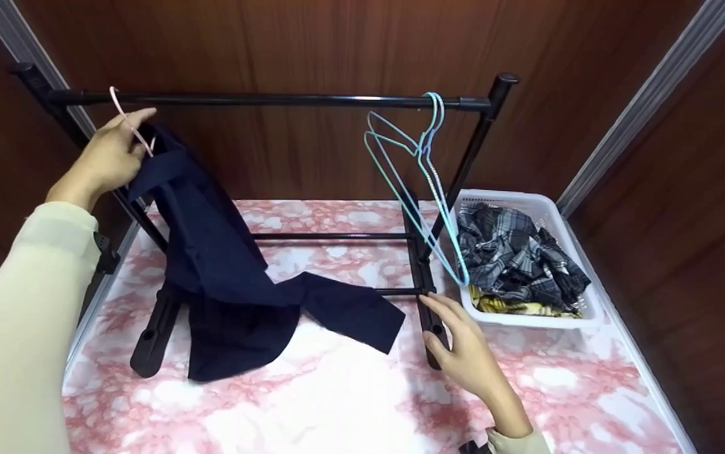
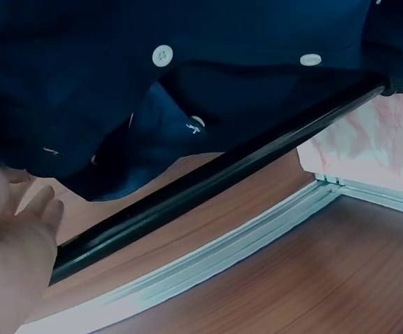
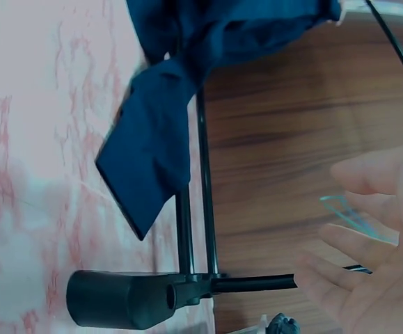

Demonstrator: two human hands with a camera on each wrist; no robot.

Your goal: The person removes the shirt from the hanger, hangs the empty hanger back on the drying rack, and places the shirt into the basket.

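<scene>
Head view – pink hanger in left hand grip, shirt below

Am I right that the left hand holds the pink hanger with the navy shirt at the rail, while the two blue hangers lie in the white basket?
Not quite. The head view shows the blue hangers hanging on the rail, not lying in the basket. The left hand does hold the pink hanger with the navy shirt.

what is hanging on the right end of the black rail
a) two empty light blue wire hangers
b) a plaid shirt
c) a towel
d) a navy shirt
a: two bare light blue hangers hook over the rail near its right post, while the navy shirt hangs at the left.
</scene>
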